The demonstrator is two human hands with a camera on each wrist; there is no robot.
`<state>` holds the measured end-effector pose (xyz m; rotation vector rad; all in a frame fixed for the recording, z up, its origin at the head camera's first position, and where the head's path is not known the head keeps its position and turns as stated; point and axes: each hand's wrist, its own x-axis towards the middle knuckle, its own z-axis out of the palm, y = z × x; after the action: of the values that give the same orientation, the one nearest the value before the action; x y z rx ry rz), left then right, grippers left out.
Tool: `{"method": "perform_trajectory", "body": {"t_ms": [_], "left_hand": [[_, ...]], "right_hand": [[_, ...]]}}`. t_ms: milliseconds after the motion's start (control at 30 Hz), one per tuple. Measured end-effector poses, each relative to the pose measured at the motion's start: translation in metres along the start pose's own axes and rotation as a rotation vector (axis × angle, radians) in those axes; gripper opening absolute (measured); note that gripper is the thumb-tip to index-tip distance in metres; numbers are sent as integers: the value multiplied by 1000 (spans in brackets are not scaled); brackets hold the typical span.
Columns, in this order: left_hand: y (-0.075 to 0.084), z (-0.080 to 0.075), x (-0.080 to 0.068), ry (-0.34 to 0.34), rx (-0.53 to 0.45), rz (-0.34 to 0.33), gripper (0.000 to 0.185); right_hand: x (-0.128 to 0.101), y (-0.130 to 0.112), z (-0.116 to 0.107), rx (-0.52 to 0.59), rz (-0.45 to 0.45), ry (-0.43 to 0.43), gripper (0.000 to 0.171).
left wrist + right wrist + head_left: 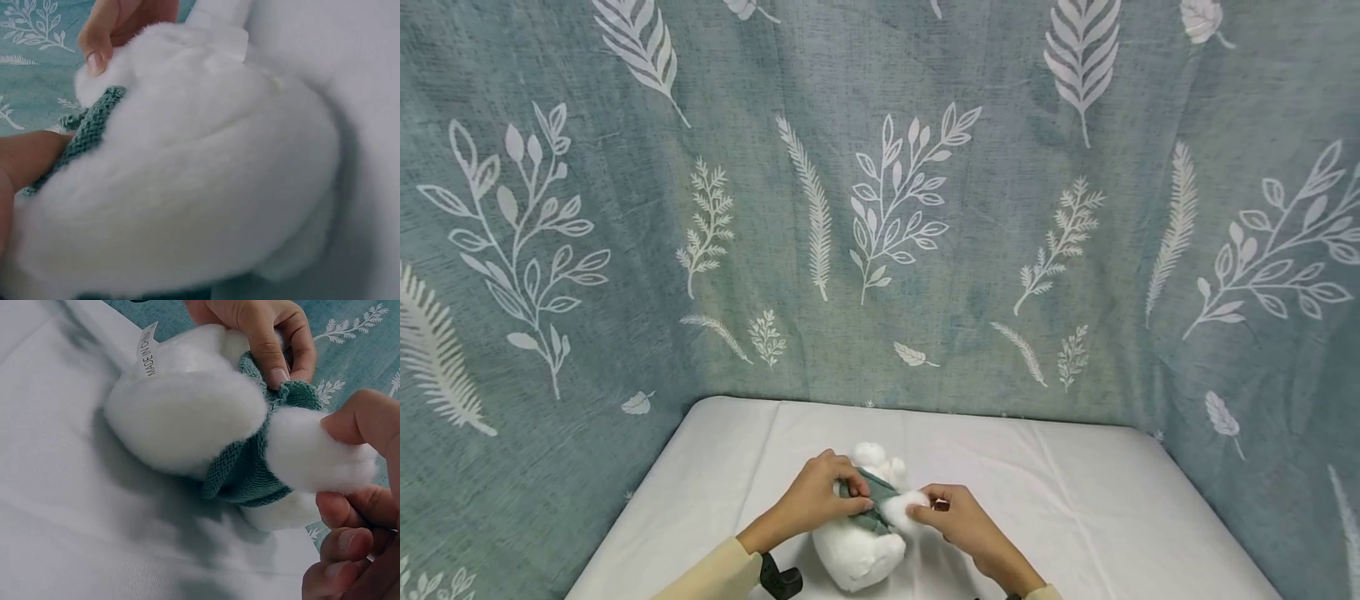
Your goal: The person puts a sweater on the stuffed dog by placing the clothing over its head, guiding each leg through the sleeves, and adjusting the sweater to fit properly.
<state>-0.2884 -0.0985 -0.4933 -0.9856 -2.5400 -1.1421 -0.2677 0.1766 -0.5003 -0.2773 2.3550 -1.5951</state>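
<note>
Blue-green fabric (880,333) printed with pale leaves and sprigs hangs behind your desk (1075,483) and along its left and right edges, and the desk itself wears a white cloth with faint creases and rounded far corners. Your white plush toy (850,554) lies on that cloth, about midway between the left and right edges and well in from the far edge. It wears a green knitted garment (244,475) around its body. Your left hand (827,492) is grasping this garment, with the thumb and fingers pinching the knit near its edge. Your right hand (955,517) is grasping a rounded white limb (297,450) that sticks out through the green knit: the thumb presses on one side and the index finger on the other, and the remaining fingers curl in below. The two hands stand on opposite sides of the garment, near each other but apart. A white tag (147,350) printed with "MADE IN CHINA" juts from the toy's fur, clear of both your hands. Your left forearm shows a cream sleeve (715,575), with a small black device (782,579) at the wrist.
</note>
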Motion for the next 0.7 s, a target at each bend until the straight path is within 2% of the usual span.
{"method": "perform_trajectory", "body": {"t_ms": [133, 367, 467, 567, 700], "left_hand": [[2, 3, -1, -2, -37, -24, 10], [7, 4, 1, 5, 116, 31, 7], [7, 4, 2, 8, 149, 43, 10], [6, 6, 2, 1, 115, 34, 12], [6, 8, 2, -3, 23, 16, 11]], "right_hand": [[0, 0, -1, -6, -15, -14, 34], [-1, 3, -4, -28, -39, 8, 33], [-2, 8, -6, -33, -35, 9, 32], [-3, 13, -8, -24, -11, -12, 32], [-4, 15, -10, -27, 9, -29, 34]]}}
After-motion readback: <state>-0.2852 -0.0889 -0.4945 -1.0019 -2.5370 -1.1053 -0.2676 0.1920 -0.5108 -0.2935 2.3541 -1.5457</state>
